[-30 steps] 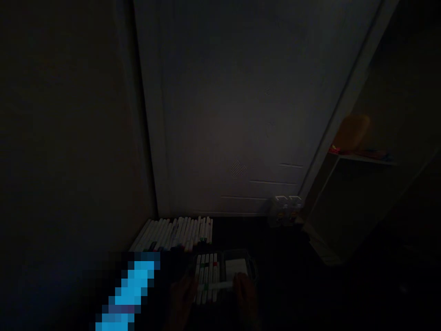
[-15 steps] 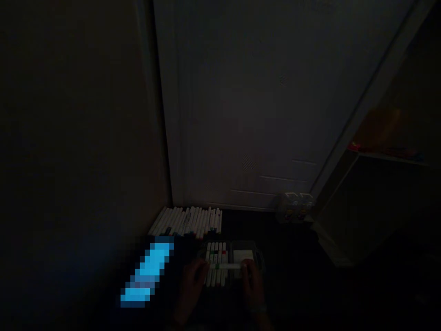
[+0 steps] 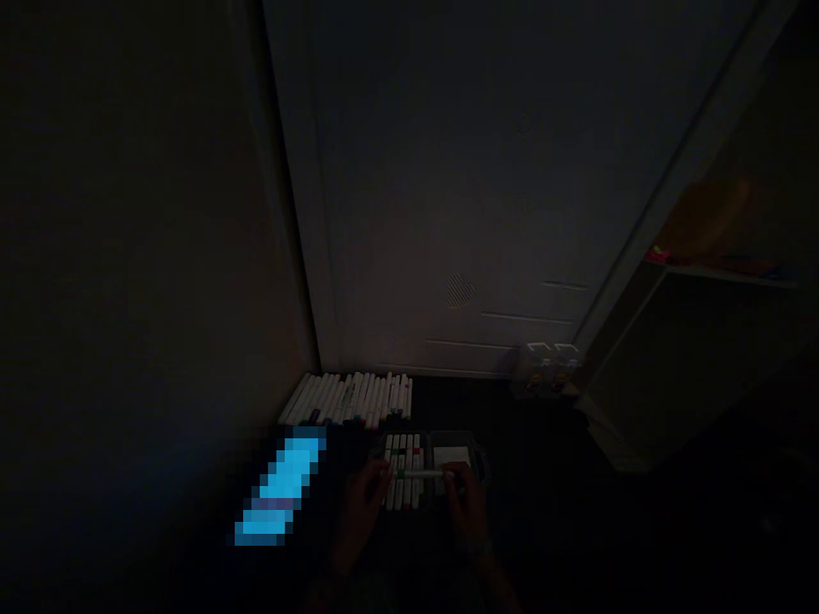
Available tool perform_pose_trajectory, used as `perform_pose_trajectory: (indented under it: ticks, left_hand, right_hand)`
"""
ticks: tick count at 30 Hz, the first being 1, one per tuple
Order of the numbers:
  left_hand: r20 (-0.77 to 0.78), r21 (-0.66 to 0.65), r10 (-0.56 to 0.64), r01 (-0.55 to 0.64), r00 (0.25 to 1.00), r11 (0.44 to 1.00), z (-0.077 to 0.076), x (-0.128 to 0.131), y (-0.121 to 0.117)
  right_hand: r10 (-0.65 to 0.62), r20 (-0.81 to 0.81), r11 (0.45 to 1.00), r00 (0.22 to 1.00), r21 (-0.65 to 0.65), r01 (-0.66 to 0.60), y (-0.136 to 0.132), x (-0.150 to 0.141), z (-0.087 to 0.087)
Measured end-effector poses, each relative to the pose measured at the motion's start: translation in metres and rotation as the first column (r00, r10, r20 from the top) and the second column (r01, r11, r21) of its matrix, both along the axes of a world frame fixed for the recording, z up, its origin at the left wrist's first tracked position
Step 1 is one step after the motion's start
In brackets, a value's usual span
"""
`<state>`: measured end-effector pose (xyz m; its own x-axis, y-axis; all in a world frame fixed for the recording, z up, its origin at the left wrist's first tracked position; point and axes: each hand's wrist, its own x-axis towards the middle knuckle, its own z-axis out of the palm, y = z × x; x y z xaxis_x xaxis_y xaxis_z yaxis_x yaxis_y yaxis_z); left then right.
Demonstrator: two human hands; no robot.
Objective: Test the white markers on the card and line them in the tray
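A white marker with a green band (image 3: pixel 419 473) is held level between my two hands. My left hand (image 3: pixel 366 495) pinches its left end, and my right hand (image 3: pixel 466 503) pinches its right end. Below it lies an open clear plastic case (image 3: pixel 481 452). Several white markers (image 3: pixel 397 493) fill the left half of the case, some with green, black or red bands. A white card or pad (image 3: pixel 451 457) lies in the right half. The scene is very dark, so the fingertips show only faintly.
A row of white markers (image 3: pixel 349 399) lies along the wall at the back left. A glowing blue pixelated patch (image 3: pixel 281 486) is left of my hands. Two clear containers (image 3: pixel 550 371) stand at the back right. A shelf with an orange object (image 3: pixel 707 217) is far right.
The whole scene sits slightly higher in view now, as the camera has tipped. Both hands still hold the marker over the case, with little change in their grip.
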<state>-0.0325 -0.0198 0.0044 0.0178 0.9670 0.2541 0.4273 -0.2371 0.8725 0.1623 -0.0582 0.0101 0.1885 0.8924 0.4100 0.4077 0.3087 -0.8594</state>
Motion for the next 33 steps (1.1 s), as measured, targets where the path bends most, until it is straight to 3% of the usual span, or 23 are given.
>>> perform_pose_trajectory:
  ticks: [5, 12, 24, 33]
  left_hand:
    - [0.128, -0.038, -0.041, 0.047, 0.991, 0.998, 0.004, 0.000, 0.000]
    - [0.296, -0.070, -0.011, 0.033, 0.955, 0.997, 0.009, 0.000, 0.000]
    - [0.234, -0.091, -0.064, 0.087, 0.970, 0.992, 0.015, 0.000, -0.002]
    - [0.213, -0.093, -0.008, 0.029, 0.977, 0.995, 0.007, -0.001, 0.001]
  right_hand:
    - [-0.028, 0.019, 1.000, 0.999, 0.002, 0.028, 0.000, 0.000, -0.002]
    - [0.060, 0.034, 0.998, 0.998, -0.009, -0.060, 0.001, -0.001, 0.000]
    - [0.034, 0.007, 0.999, 0.999, 0.025, -0.035, 0.001, 0.001, 0.002]
    - [-0.010, 0.080, 1.000, 0.997, 0.026, 0.008, 0.003, 0.003, -0.006]
